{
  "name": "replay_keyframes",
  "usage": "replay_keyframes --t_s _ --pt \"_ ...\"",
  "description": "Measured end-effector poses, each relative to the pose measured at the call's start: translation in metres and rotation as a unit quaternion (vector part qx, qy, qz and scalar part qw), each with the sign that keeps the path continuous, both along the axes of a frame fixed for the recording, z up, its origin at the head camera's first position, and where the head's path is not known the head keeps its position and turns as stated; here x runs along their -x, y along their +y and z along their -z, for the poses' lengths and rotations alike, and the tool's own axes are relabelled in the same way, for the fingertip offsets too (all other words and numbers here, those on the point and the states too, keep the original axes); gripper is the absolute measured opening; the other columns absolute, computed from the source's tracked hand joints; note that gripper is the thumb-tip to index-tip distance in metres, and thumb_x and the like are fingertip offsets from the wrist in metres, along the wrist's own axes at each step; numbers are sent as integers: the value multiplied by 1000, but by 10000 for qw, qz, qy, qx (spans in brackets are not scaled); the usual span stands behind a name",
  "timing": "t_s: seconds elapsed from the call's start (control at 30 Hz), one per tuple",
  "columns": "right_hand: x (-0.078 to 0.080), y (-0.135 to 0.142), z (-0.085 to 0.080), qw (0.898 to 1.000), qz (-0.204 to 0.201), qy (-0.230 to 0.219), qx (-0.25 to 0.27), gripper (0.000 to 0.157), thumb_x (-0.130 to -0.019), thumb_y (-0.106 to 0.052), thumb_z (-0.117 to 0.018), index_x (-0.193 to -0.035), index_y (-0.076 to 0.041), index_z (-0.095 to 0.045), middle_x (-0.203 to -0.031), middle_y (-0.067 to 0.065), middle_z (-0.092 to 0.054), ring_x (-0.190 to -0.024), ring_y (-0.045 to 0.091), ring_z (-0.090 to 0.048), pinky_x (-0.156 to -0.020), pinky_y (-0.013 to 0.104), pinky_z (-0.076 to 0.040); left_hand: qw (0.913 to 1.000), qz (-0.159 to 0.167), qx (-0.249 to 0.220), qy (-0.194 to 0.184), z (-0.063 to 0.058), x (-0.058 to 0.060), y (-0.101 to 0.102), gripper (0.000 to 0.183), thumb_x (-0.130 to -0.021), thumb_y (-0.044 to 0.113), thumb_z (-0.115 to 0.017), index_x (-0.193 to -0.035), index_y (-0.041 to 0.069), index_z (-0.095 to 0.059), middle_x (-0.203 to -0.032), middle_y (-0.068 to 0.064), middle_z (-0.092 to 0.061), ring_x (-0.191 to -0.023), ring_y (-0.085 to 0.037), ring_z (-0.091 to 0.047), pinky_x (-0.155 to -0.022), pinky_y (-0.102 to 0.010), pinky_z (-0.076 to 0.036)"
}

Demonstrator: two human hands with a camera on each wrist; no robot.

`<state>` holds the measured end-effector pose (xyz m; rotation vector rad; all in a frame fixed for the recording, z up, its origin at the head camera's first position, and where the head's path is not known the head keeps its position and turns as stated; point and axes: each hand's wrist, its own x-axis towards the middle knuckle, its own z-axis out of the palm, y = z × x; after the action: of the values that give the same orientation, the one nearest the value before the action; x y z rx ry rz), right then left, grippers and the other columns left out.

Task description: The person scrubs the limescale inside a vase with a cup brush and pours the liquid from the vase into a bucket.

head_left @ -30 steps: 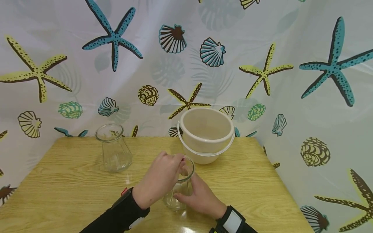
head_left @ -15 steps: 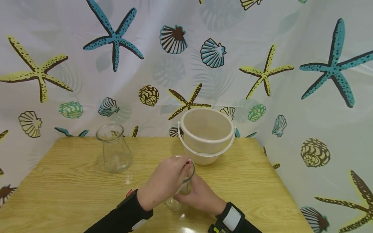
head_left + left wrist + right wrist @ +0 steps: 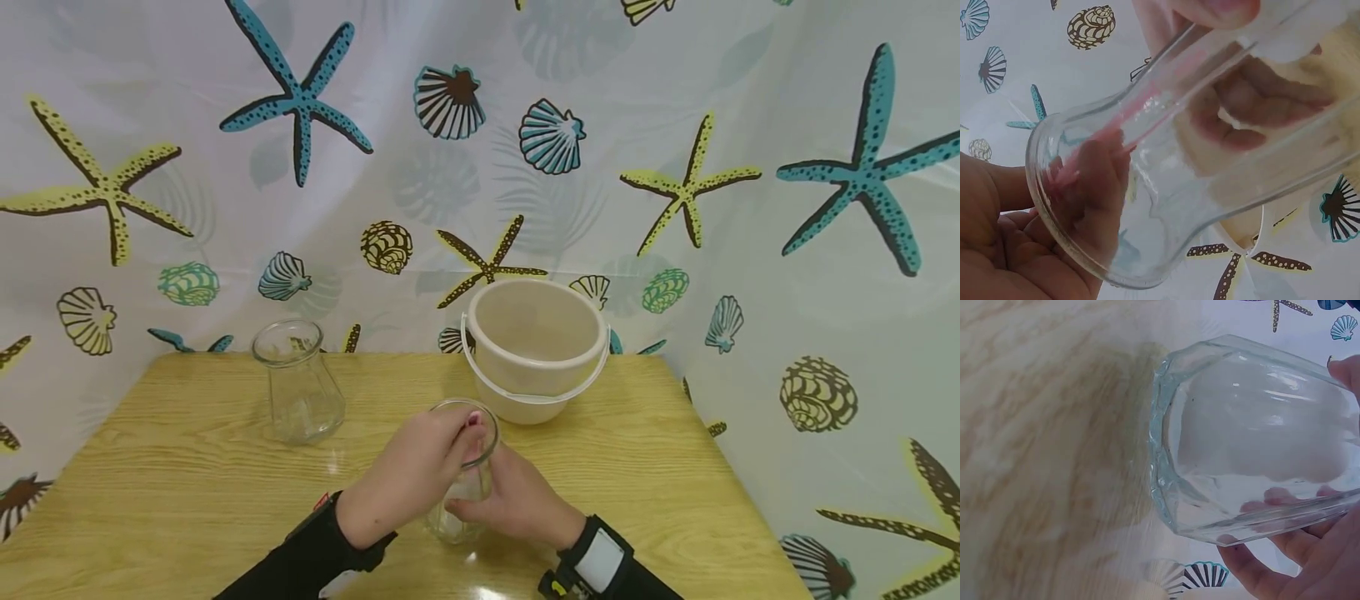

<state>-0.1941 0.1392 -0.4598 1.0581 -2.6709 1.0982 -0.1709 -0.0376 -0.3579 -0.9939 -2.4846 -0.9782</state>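
"Where's the jar?"
"Near middle of the bench, my right hand curled round it. My left hand pinches a pink rod at its mouth."
"Beyond?"
"Bucket far right, second jar far left."

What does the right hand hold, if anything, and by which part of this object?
The right hand holds the nearer glass jar by the side of its body.

Left hand with curled fingers, right hand curved just beside it, forearms slanting inward
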Motion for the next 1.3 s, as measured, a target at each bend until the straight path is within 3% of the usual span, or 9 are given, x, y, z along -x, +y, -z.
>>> replay_keyframes --t_s 0.2,0.43,0.83,1.1,1.3 --pt "0 0 -3 9998 -34 -203 -82 79 -79 -53 -69 -142 -35 -26 -124 -14 -53 -99 3 -52 -82 33 -50 9995 54 178 -242 -6 1 -9 10 -98 14 -54 -91 15 -60 -70 8 -55 -60 -2 -48 -53 -22 -45" --pt "0 -2 -8 9985 229 171 -471 89 -74 -61 -68 -145 -34 -22 -125 -7 -56 -96 5 -54 -77 33 -51 9985 -94 401 -350 -12 0 -18 6 -95 12 -59 -89 12 -60 -63 5 -54 -51 -3 -43 -47 -21 -42" --pt "-1 -7 -17 9951 328 311 -876 83 -72 -64 -68 -138 -26 -34 -113 -1 -62 -89 7 -56 -69 35 -52 9959 -700 564 -29 -14 -1 -27 13 -93 8 -60 -80 10 -58 -62 7 -52 -49 -2 -43 -44 -20 -40" --pt "-2 -10 -19 9941 352 455 -917 77 -69 -57 -73 -129 -23 -38 -107 -6 -61 -84 7 -56 -67 34 -52 9954 -817 208 452 -4 4 -29 12 -92 5 -61 -81 8 -56 -61 8 -51 -44 -2 -37 -39 -19 -31" --pt "-2 -12 -24 9904 338 611 -1193 91 -68 -61 -71 -139 -20 -32 -103 -8 -60 -81 5 -54 -63 30 -52 9945 -683 -86 785 -1 7 -27 6 -93 8 -61 -89 5 -58 -66 5 -53 -50 -4 -42 -43 -20 -38"
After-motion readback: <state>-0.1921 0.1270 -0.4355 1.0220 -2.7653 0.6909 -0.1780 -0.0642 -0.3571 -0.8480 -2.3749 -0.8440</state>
